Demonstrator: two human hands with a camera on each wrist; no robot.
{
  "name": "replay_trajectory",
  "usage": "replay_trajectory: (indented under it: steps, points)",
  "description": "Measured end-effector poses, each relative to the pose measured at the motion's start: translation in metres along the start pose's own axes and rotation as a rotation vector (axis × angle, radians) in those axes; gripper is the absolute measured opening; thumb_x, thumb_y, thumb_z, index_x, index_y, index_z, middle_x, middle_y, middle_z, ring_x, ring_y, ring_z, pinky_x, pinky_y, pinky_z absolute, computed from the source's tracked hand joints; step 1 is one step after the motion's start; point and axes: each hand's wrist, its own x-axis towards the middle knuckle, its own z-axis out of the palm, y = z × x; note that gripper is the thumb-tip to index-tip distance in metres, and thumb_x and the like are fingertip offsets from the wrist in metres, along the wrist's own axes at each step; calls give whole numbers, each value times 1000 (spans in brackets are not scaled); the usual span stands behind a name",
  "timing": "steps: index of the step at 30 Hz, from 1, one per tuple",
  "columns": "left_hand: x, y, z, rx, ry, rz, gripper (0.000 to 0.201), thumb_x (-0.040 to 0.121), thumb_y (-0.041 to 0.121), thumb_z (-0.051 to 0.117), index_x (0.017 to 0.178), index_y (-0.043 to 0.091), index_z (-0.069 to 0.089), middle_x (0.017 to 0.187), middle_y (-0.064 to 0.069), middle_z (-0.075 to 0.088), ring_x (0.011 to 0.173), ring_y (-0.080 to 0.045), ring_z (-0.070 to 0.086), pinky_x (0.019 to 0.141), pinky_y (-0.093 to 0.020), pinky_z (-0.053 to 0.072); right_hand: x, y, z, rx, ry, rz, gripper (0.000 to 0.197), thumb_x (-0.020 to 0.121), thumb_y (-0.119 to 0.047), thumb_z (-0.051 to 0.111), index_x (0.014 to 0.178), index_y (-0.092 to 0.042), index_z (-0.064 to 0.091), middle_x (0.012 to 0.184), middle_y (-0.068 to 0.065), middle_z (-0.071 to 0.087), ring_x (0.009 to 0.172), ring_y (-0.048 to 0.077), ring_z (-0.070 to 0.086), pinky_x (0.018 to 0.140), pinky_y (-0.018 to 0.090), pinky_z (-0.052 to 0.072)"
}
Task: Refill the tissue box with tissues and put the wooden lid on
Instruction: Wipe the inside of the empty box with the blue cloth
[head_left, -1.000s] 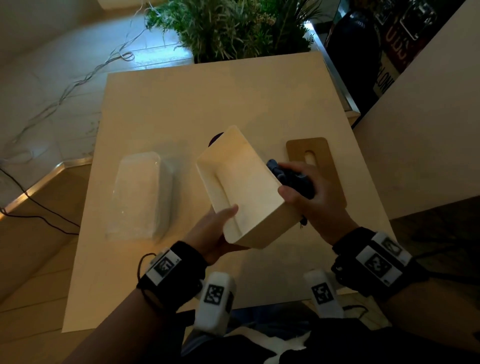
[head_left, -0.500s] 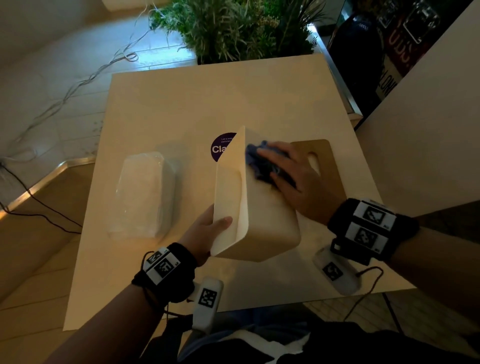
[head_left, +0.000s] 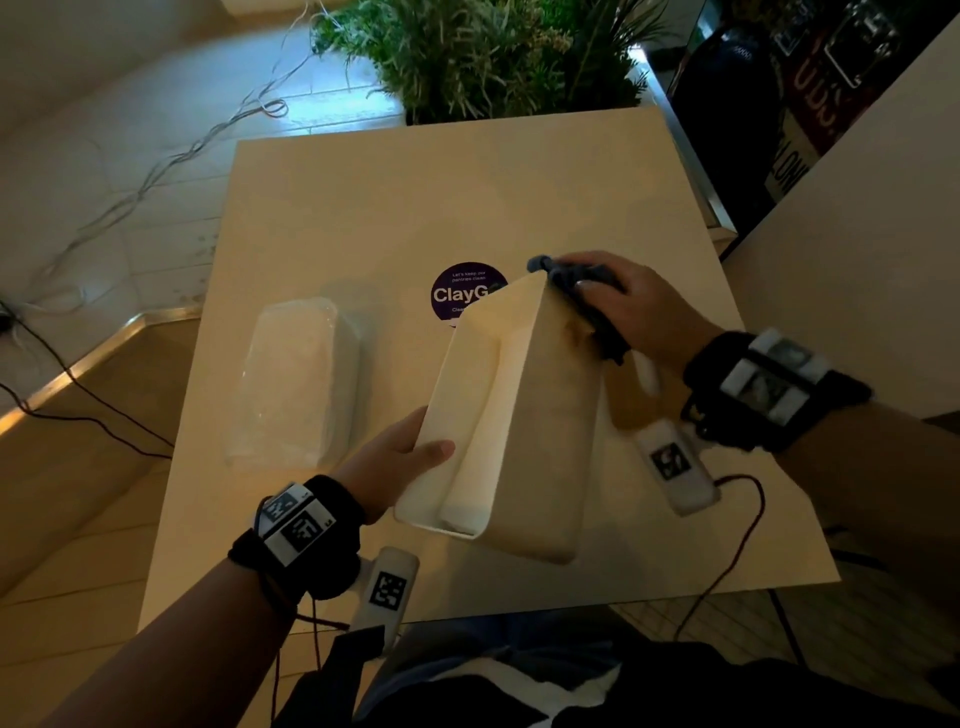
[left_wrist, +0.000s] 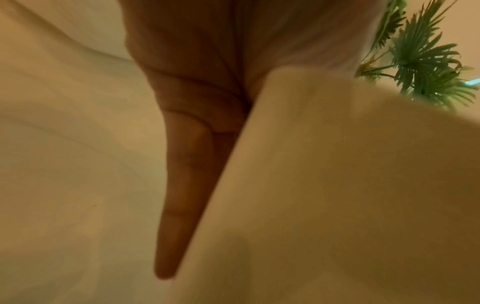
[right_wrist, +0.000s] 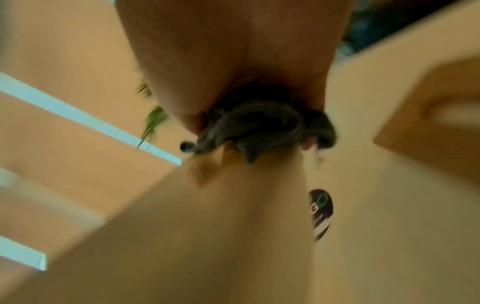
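Note:
The white tissue box is held tilted on its side above the table, its open top facing left. My left hand grips its near end, thumb inside the rim; the left wrist view shows fingers flat against the box. My right hand clutches a dark blue cloth and presses it on the box's upper far corner; the right wrist view shows the cloth on the box. The plastic-wrapped tissue pack lies to the left. The wooden lid lies mostly hidden under my right wrist, and its slotted end shows at the right.
A round purple sticker marks the pale table just behind the box. A leafy plant stands past the far edge. Cables trail over the floor on the left. A pale panel rises on the right.
The box has been turned further onto its side. My right hand has slid the cloth from the near part of the box's side up to its far corner.

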Motion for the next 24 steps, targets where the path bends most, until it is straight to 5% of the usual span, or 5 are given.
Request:
replay_trajectory:
  steps: [4,11,17,21,24]
  points:
    - [14,8,6,-130,222,25,35,93,9,46,124,25,41,100,6,56,90,-14,55,66,-23,46,-38,3,32,-136,66,-307,41,90,-13,49,130,-13,49,130,13,49,119,13,45,105,13,32]
    - [35,18,3,-303,534,18,43,95,12,43,136,23,36,119,-7,51,106,-33,50,63,-36,49,-90,16,72,153,77,-248,54,89,-31,47,139,-21,31,143,12,31,133,11,34,112,20,29]
    - [39,33,30,-451,451,29,48,91,5,42,131,30,36,121,-3,53,99,-30,58,55,-40,57,-65,20,87,275,236,-28,100,62,-71,67,140,-47,10,157,-1,10,146,14,14,117,43,26]
    - [39,40,45,-427,420,41,52,88,0,46,129,29,31,120,-4,53,100,-31,61,64,-44,59,-49,17,89,508,472,107,93,67,-32,82,141,-32,25,147,5,36,133,19,40,107,49,41]
    - [35,42,44,-443,373,-4,45,84,3,58,119,21,34,108,-11,60,93,-30,66,69,-43,59,-48,25,82,692,536,227,73,66,-18,74,120,-52,38,128,5,53,115,22,55,95,56,50]
